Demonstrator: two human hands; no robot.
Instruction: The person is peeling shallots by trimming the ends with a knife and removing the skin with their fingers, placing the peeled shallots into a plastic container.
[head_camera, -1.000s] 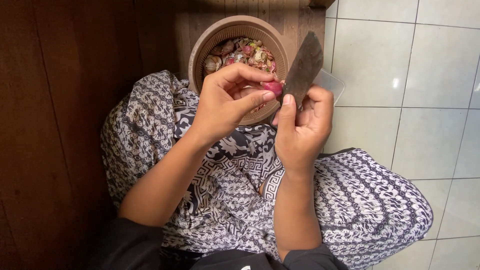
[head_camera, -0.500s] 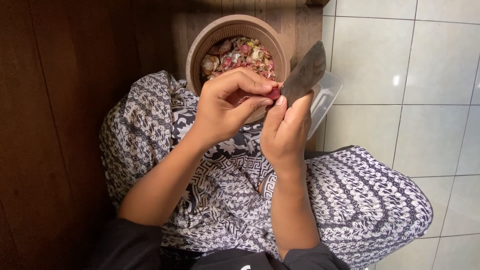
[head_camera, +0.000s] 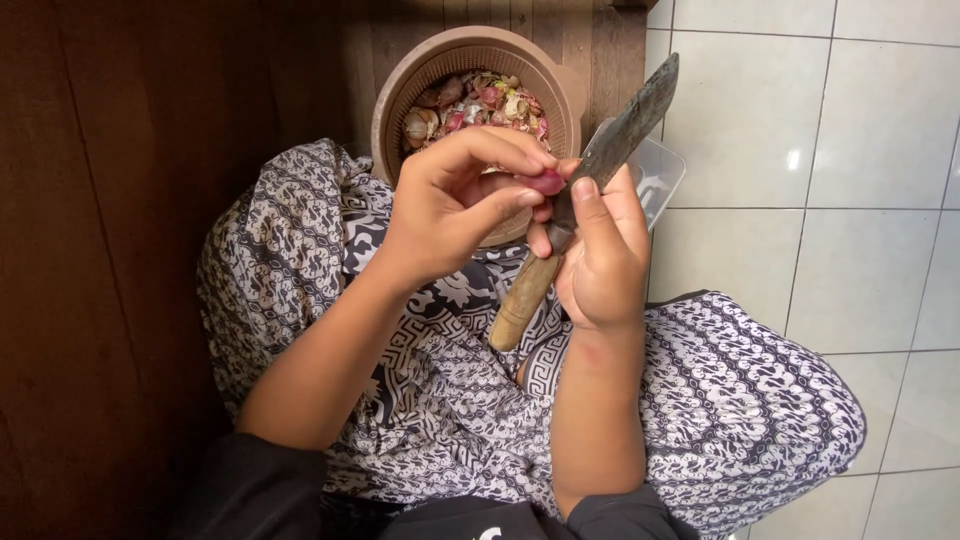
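I see a white tiled floor (head_camera: 850, 150) carrying a clear plastic container (head_camera: 655, 175); the brown basket (head_camera: 560, 95) sits on wooden boards (head_camera: 590, 40).

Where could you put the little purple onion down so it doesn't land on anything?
The white tiled floor right of the clear plastic tub is bare. The patterned cloth over the lap, beside the right hand, is free too. It is crowded by the brown basket, full of peels, where the left hand holds the shallot against the knife.
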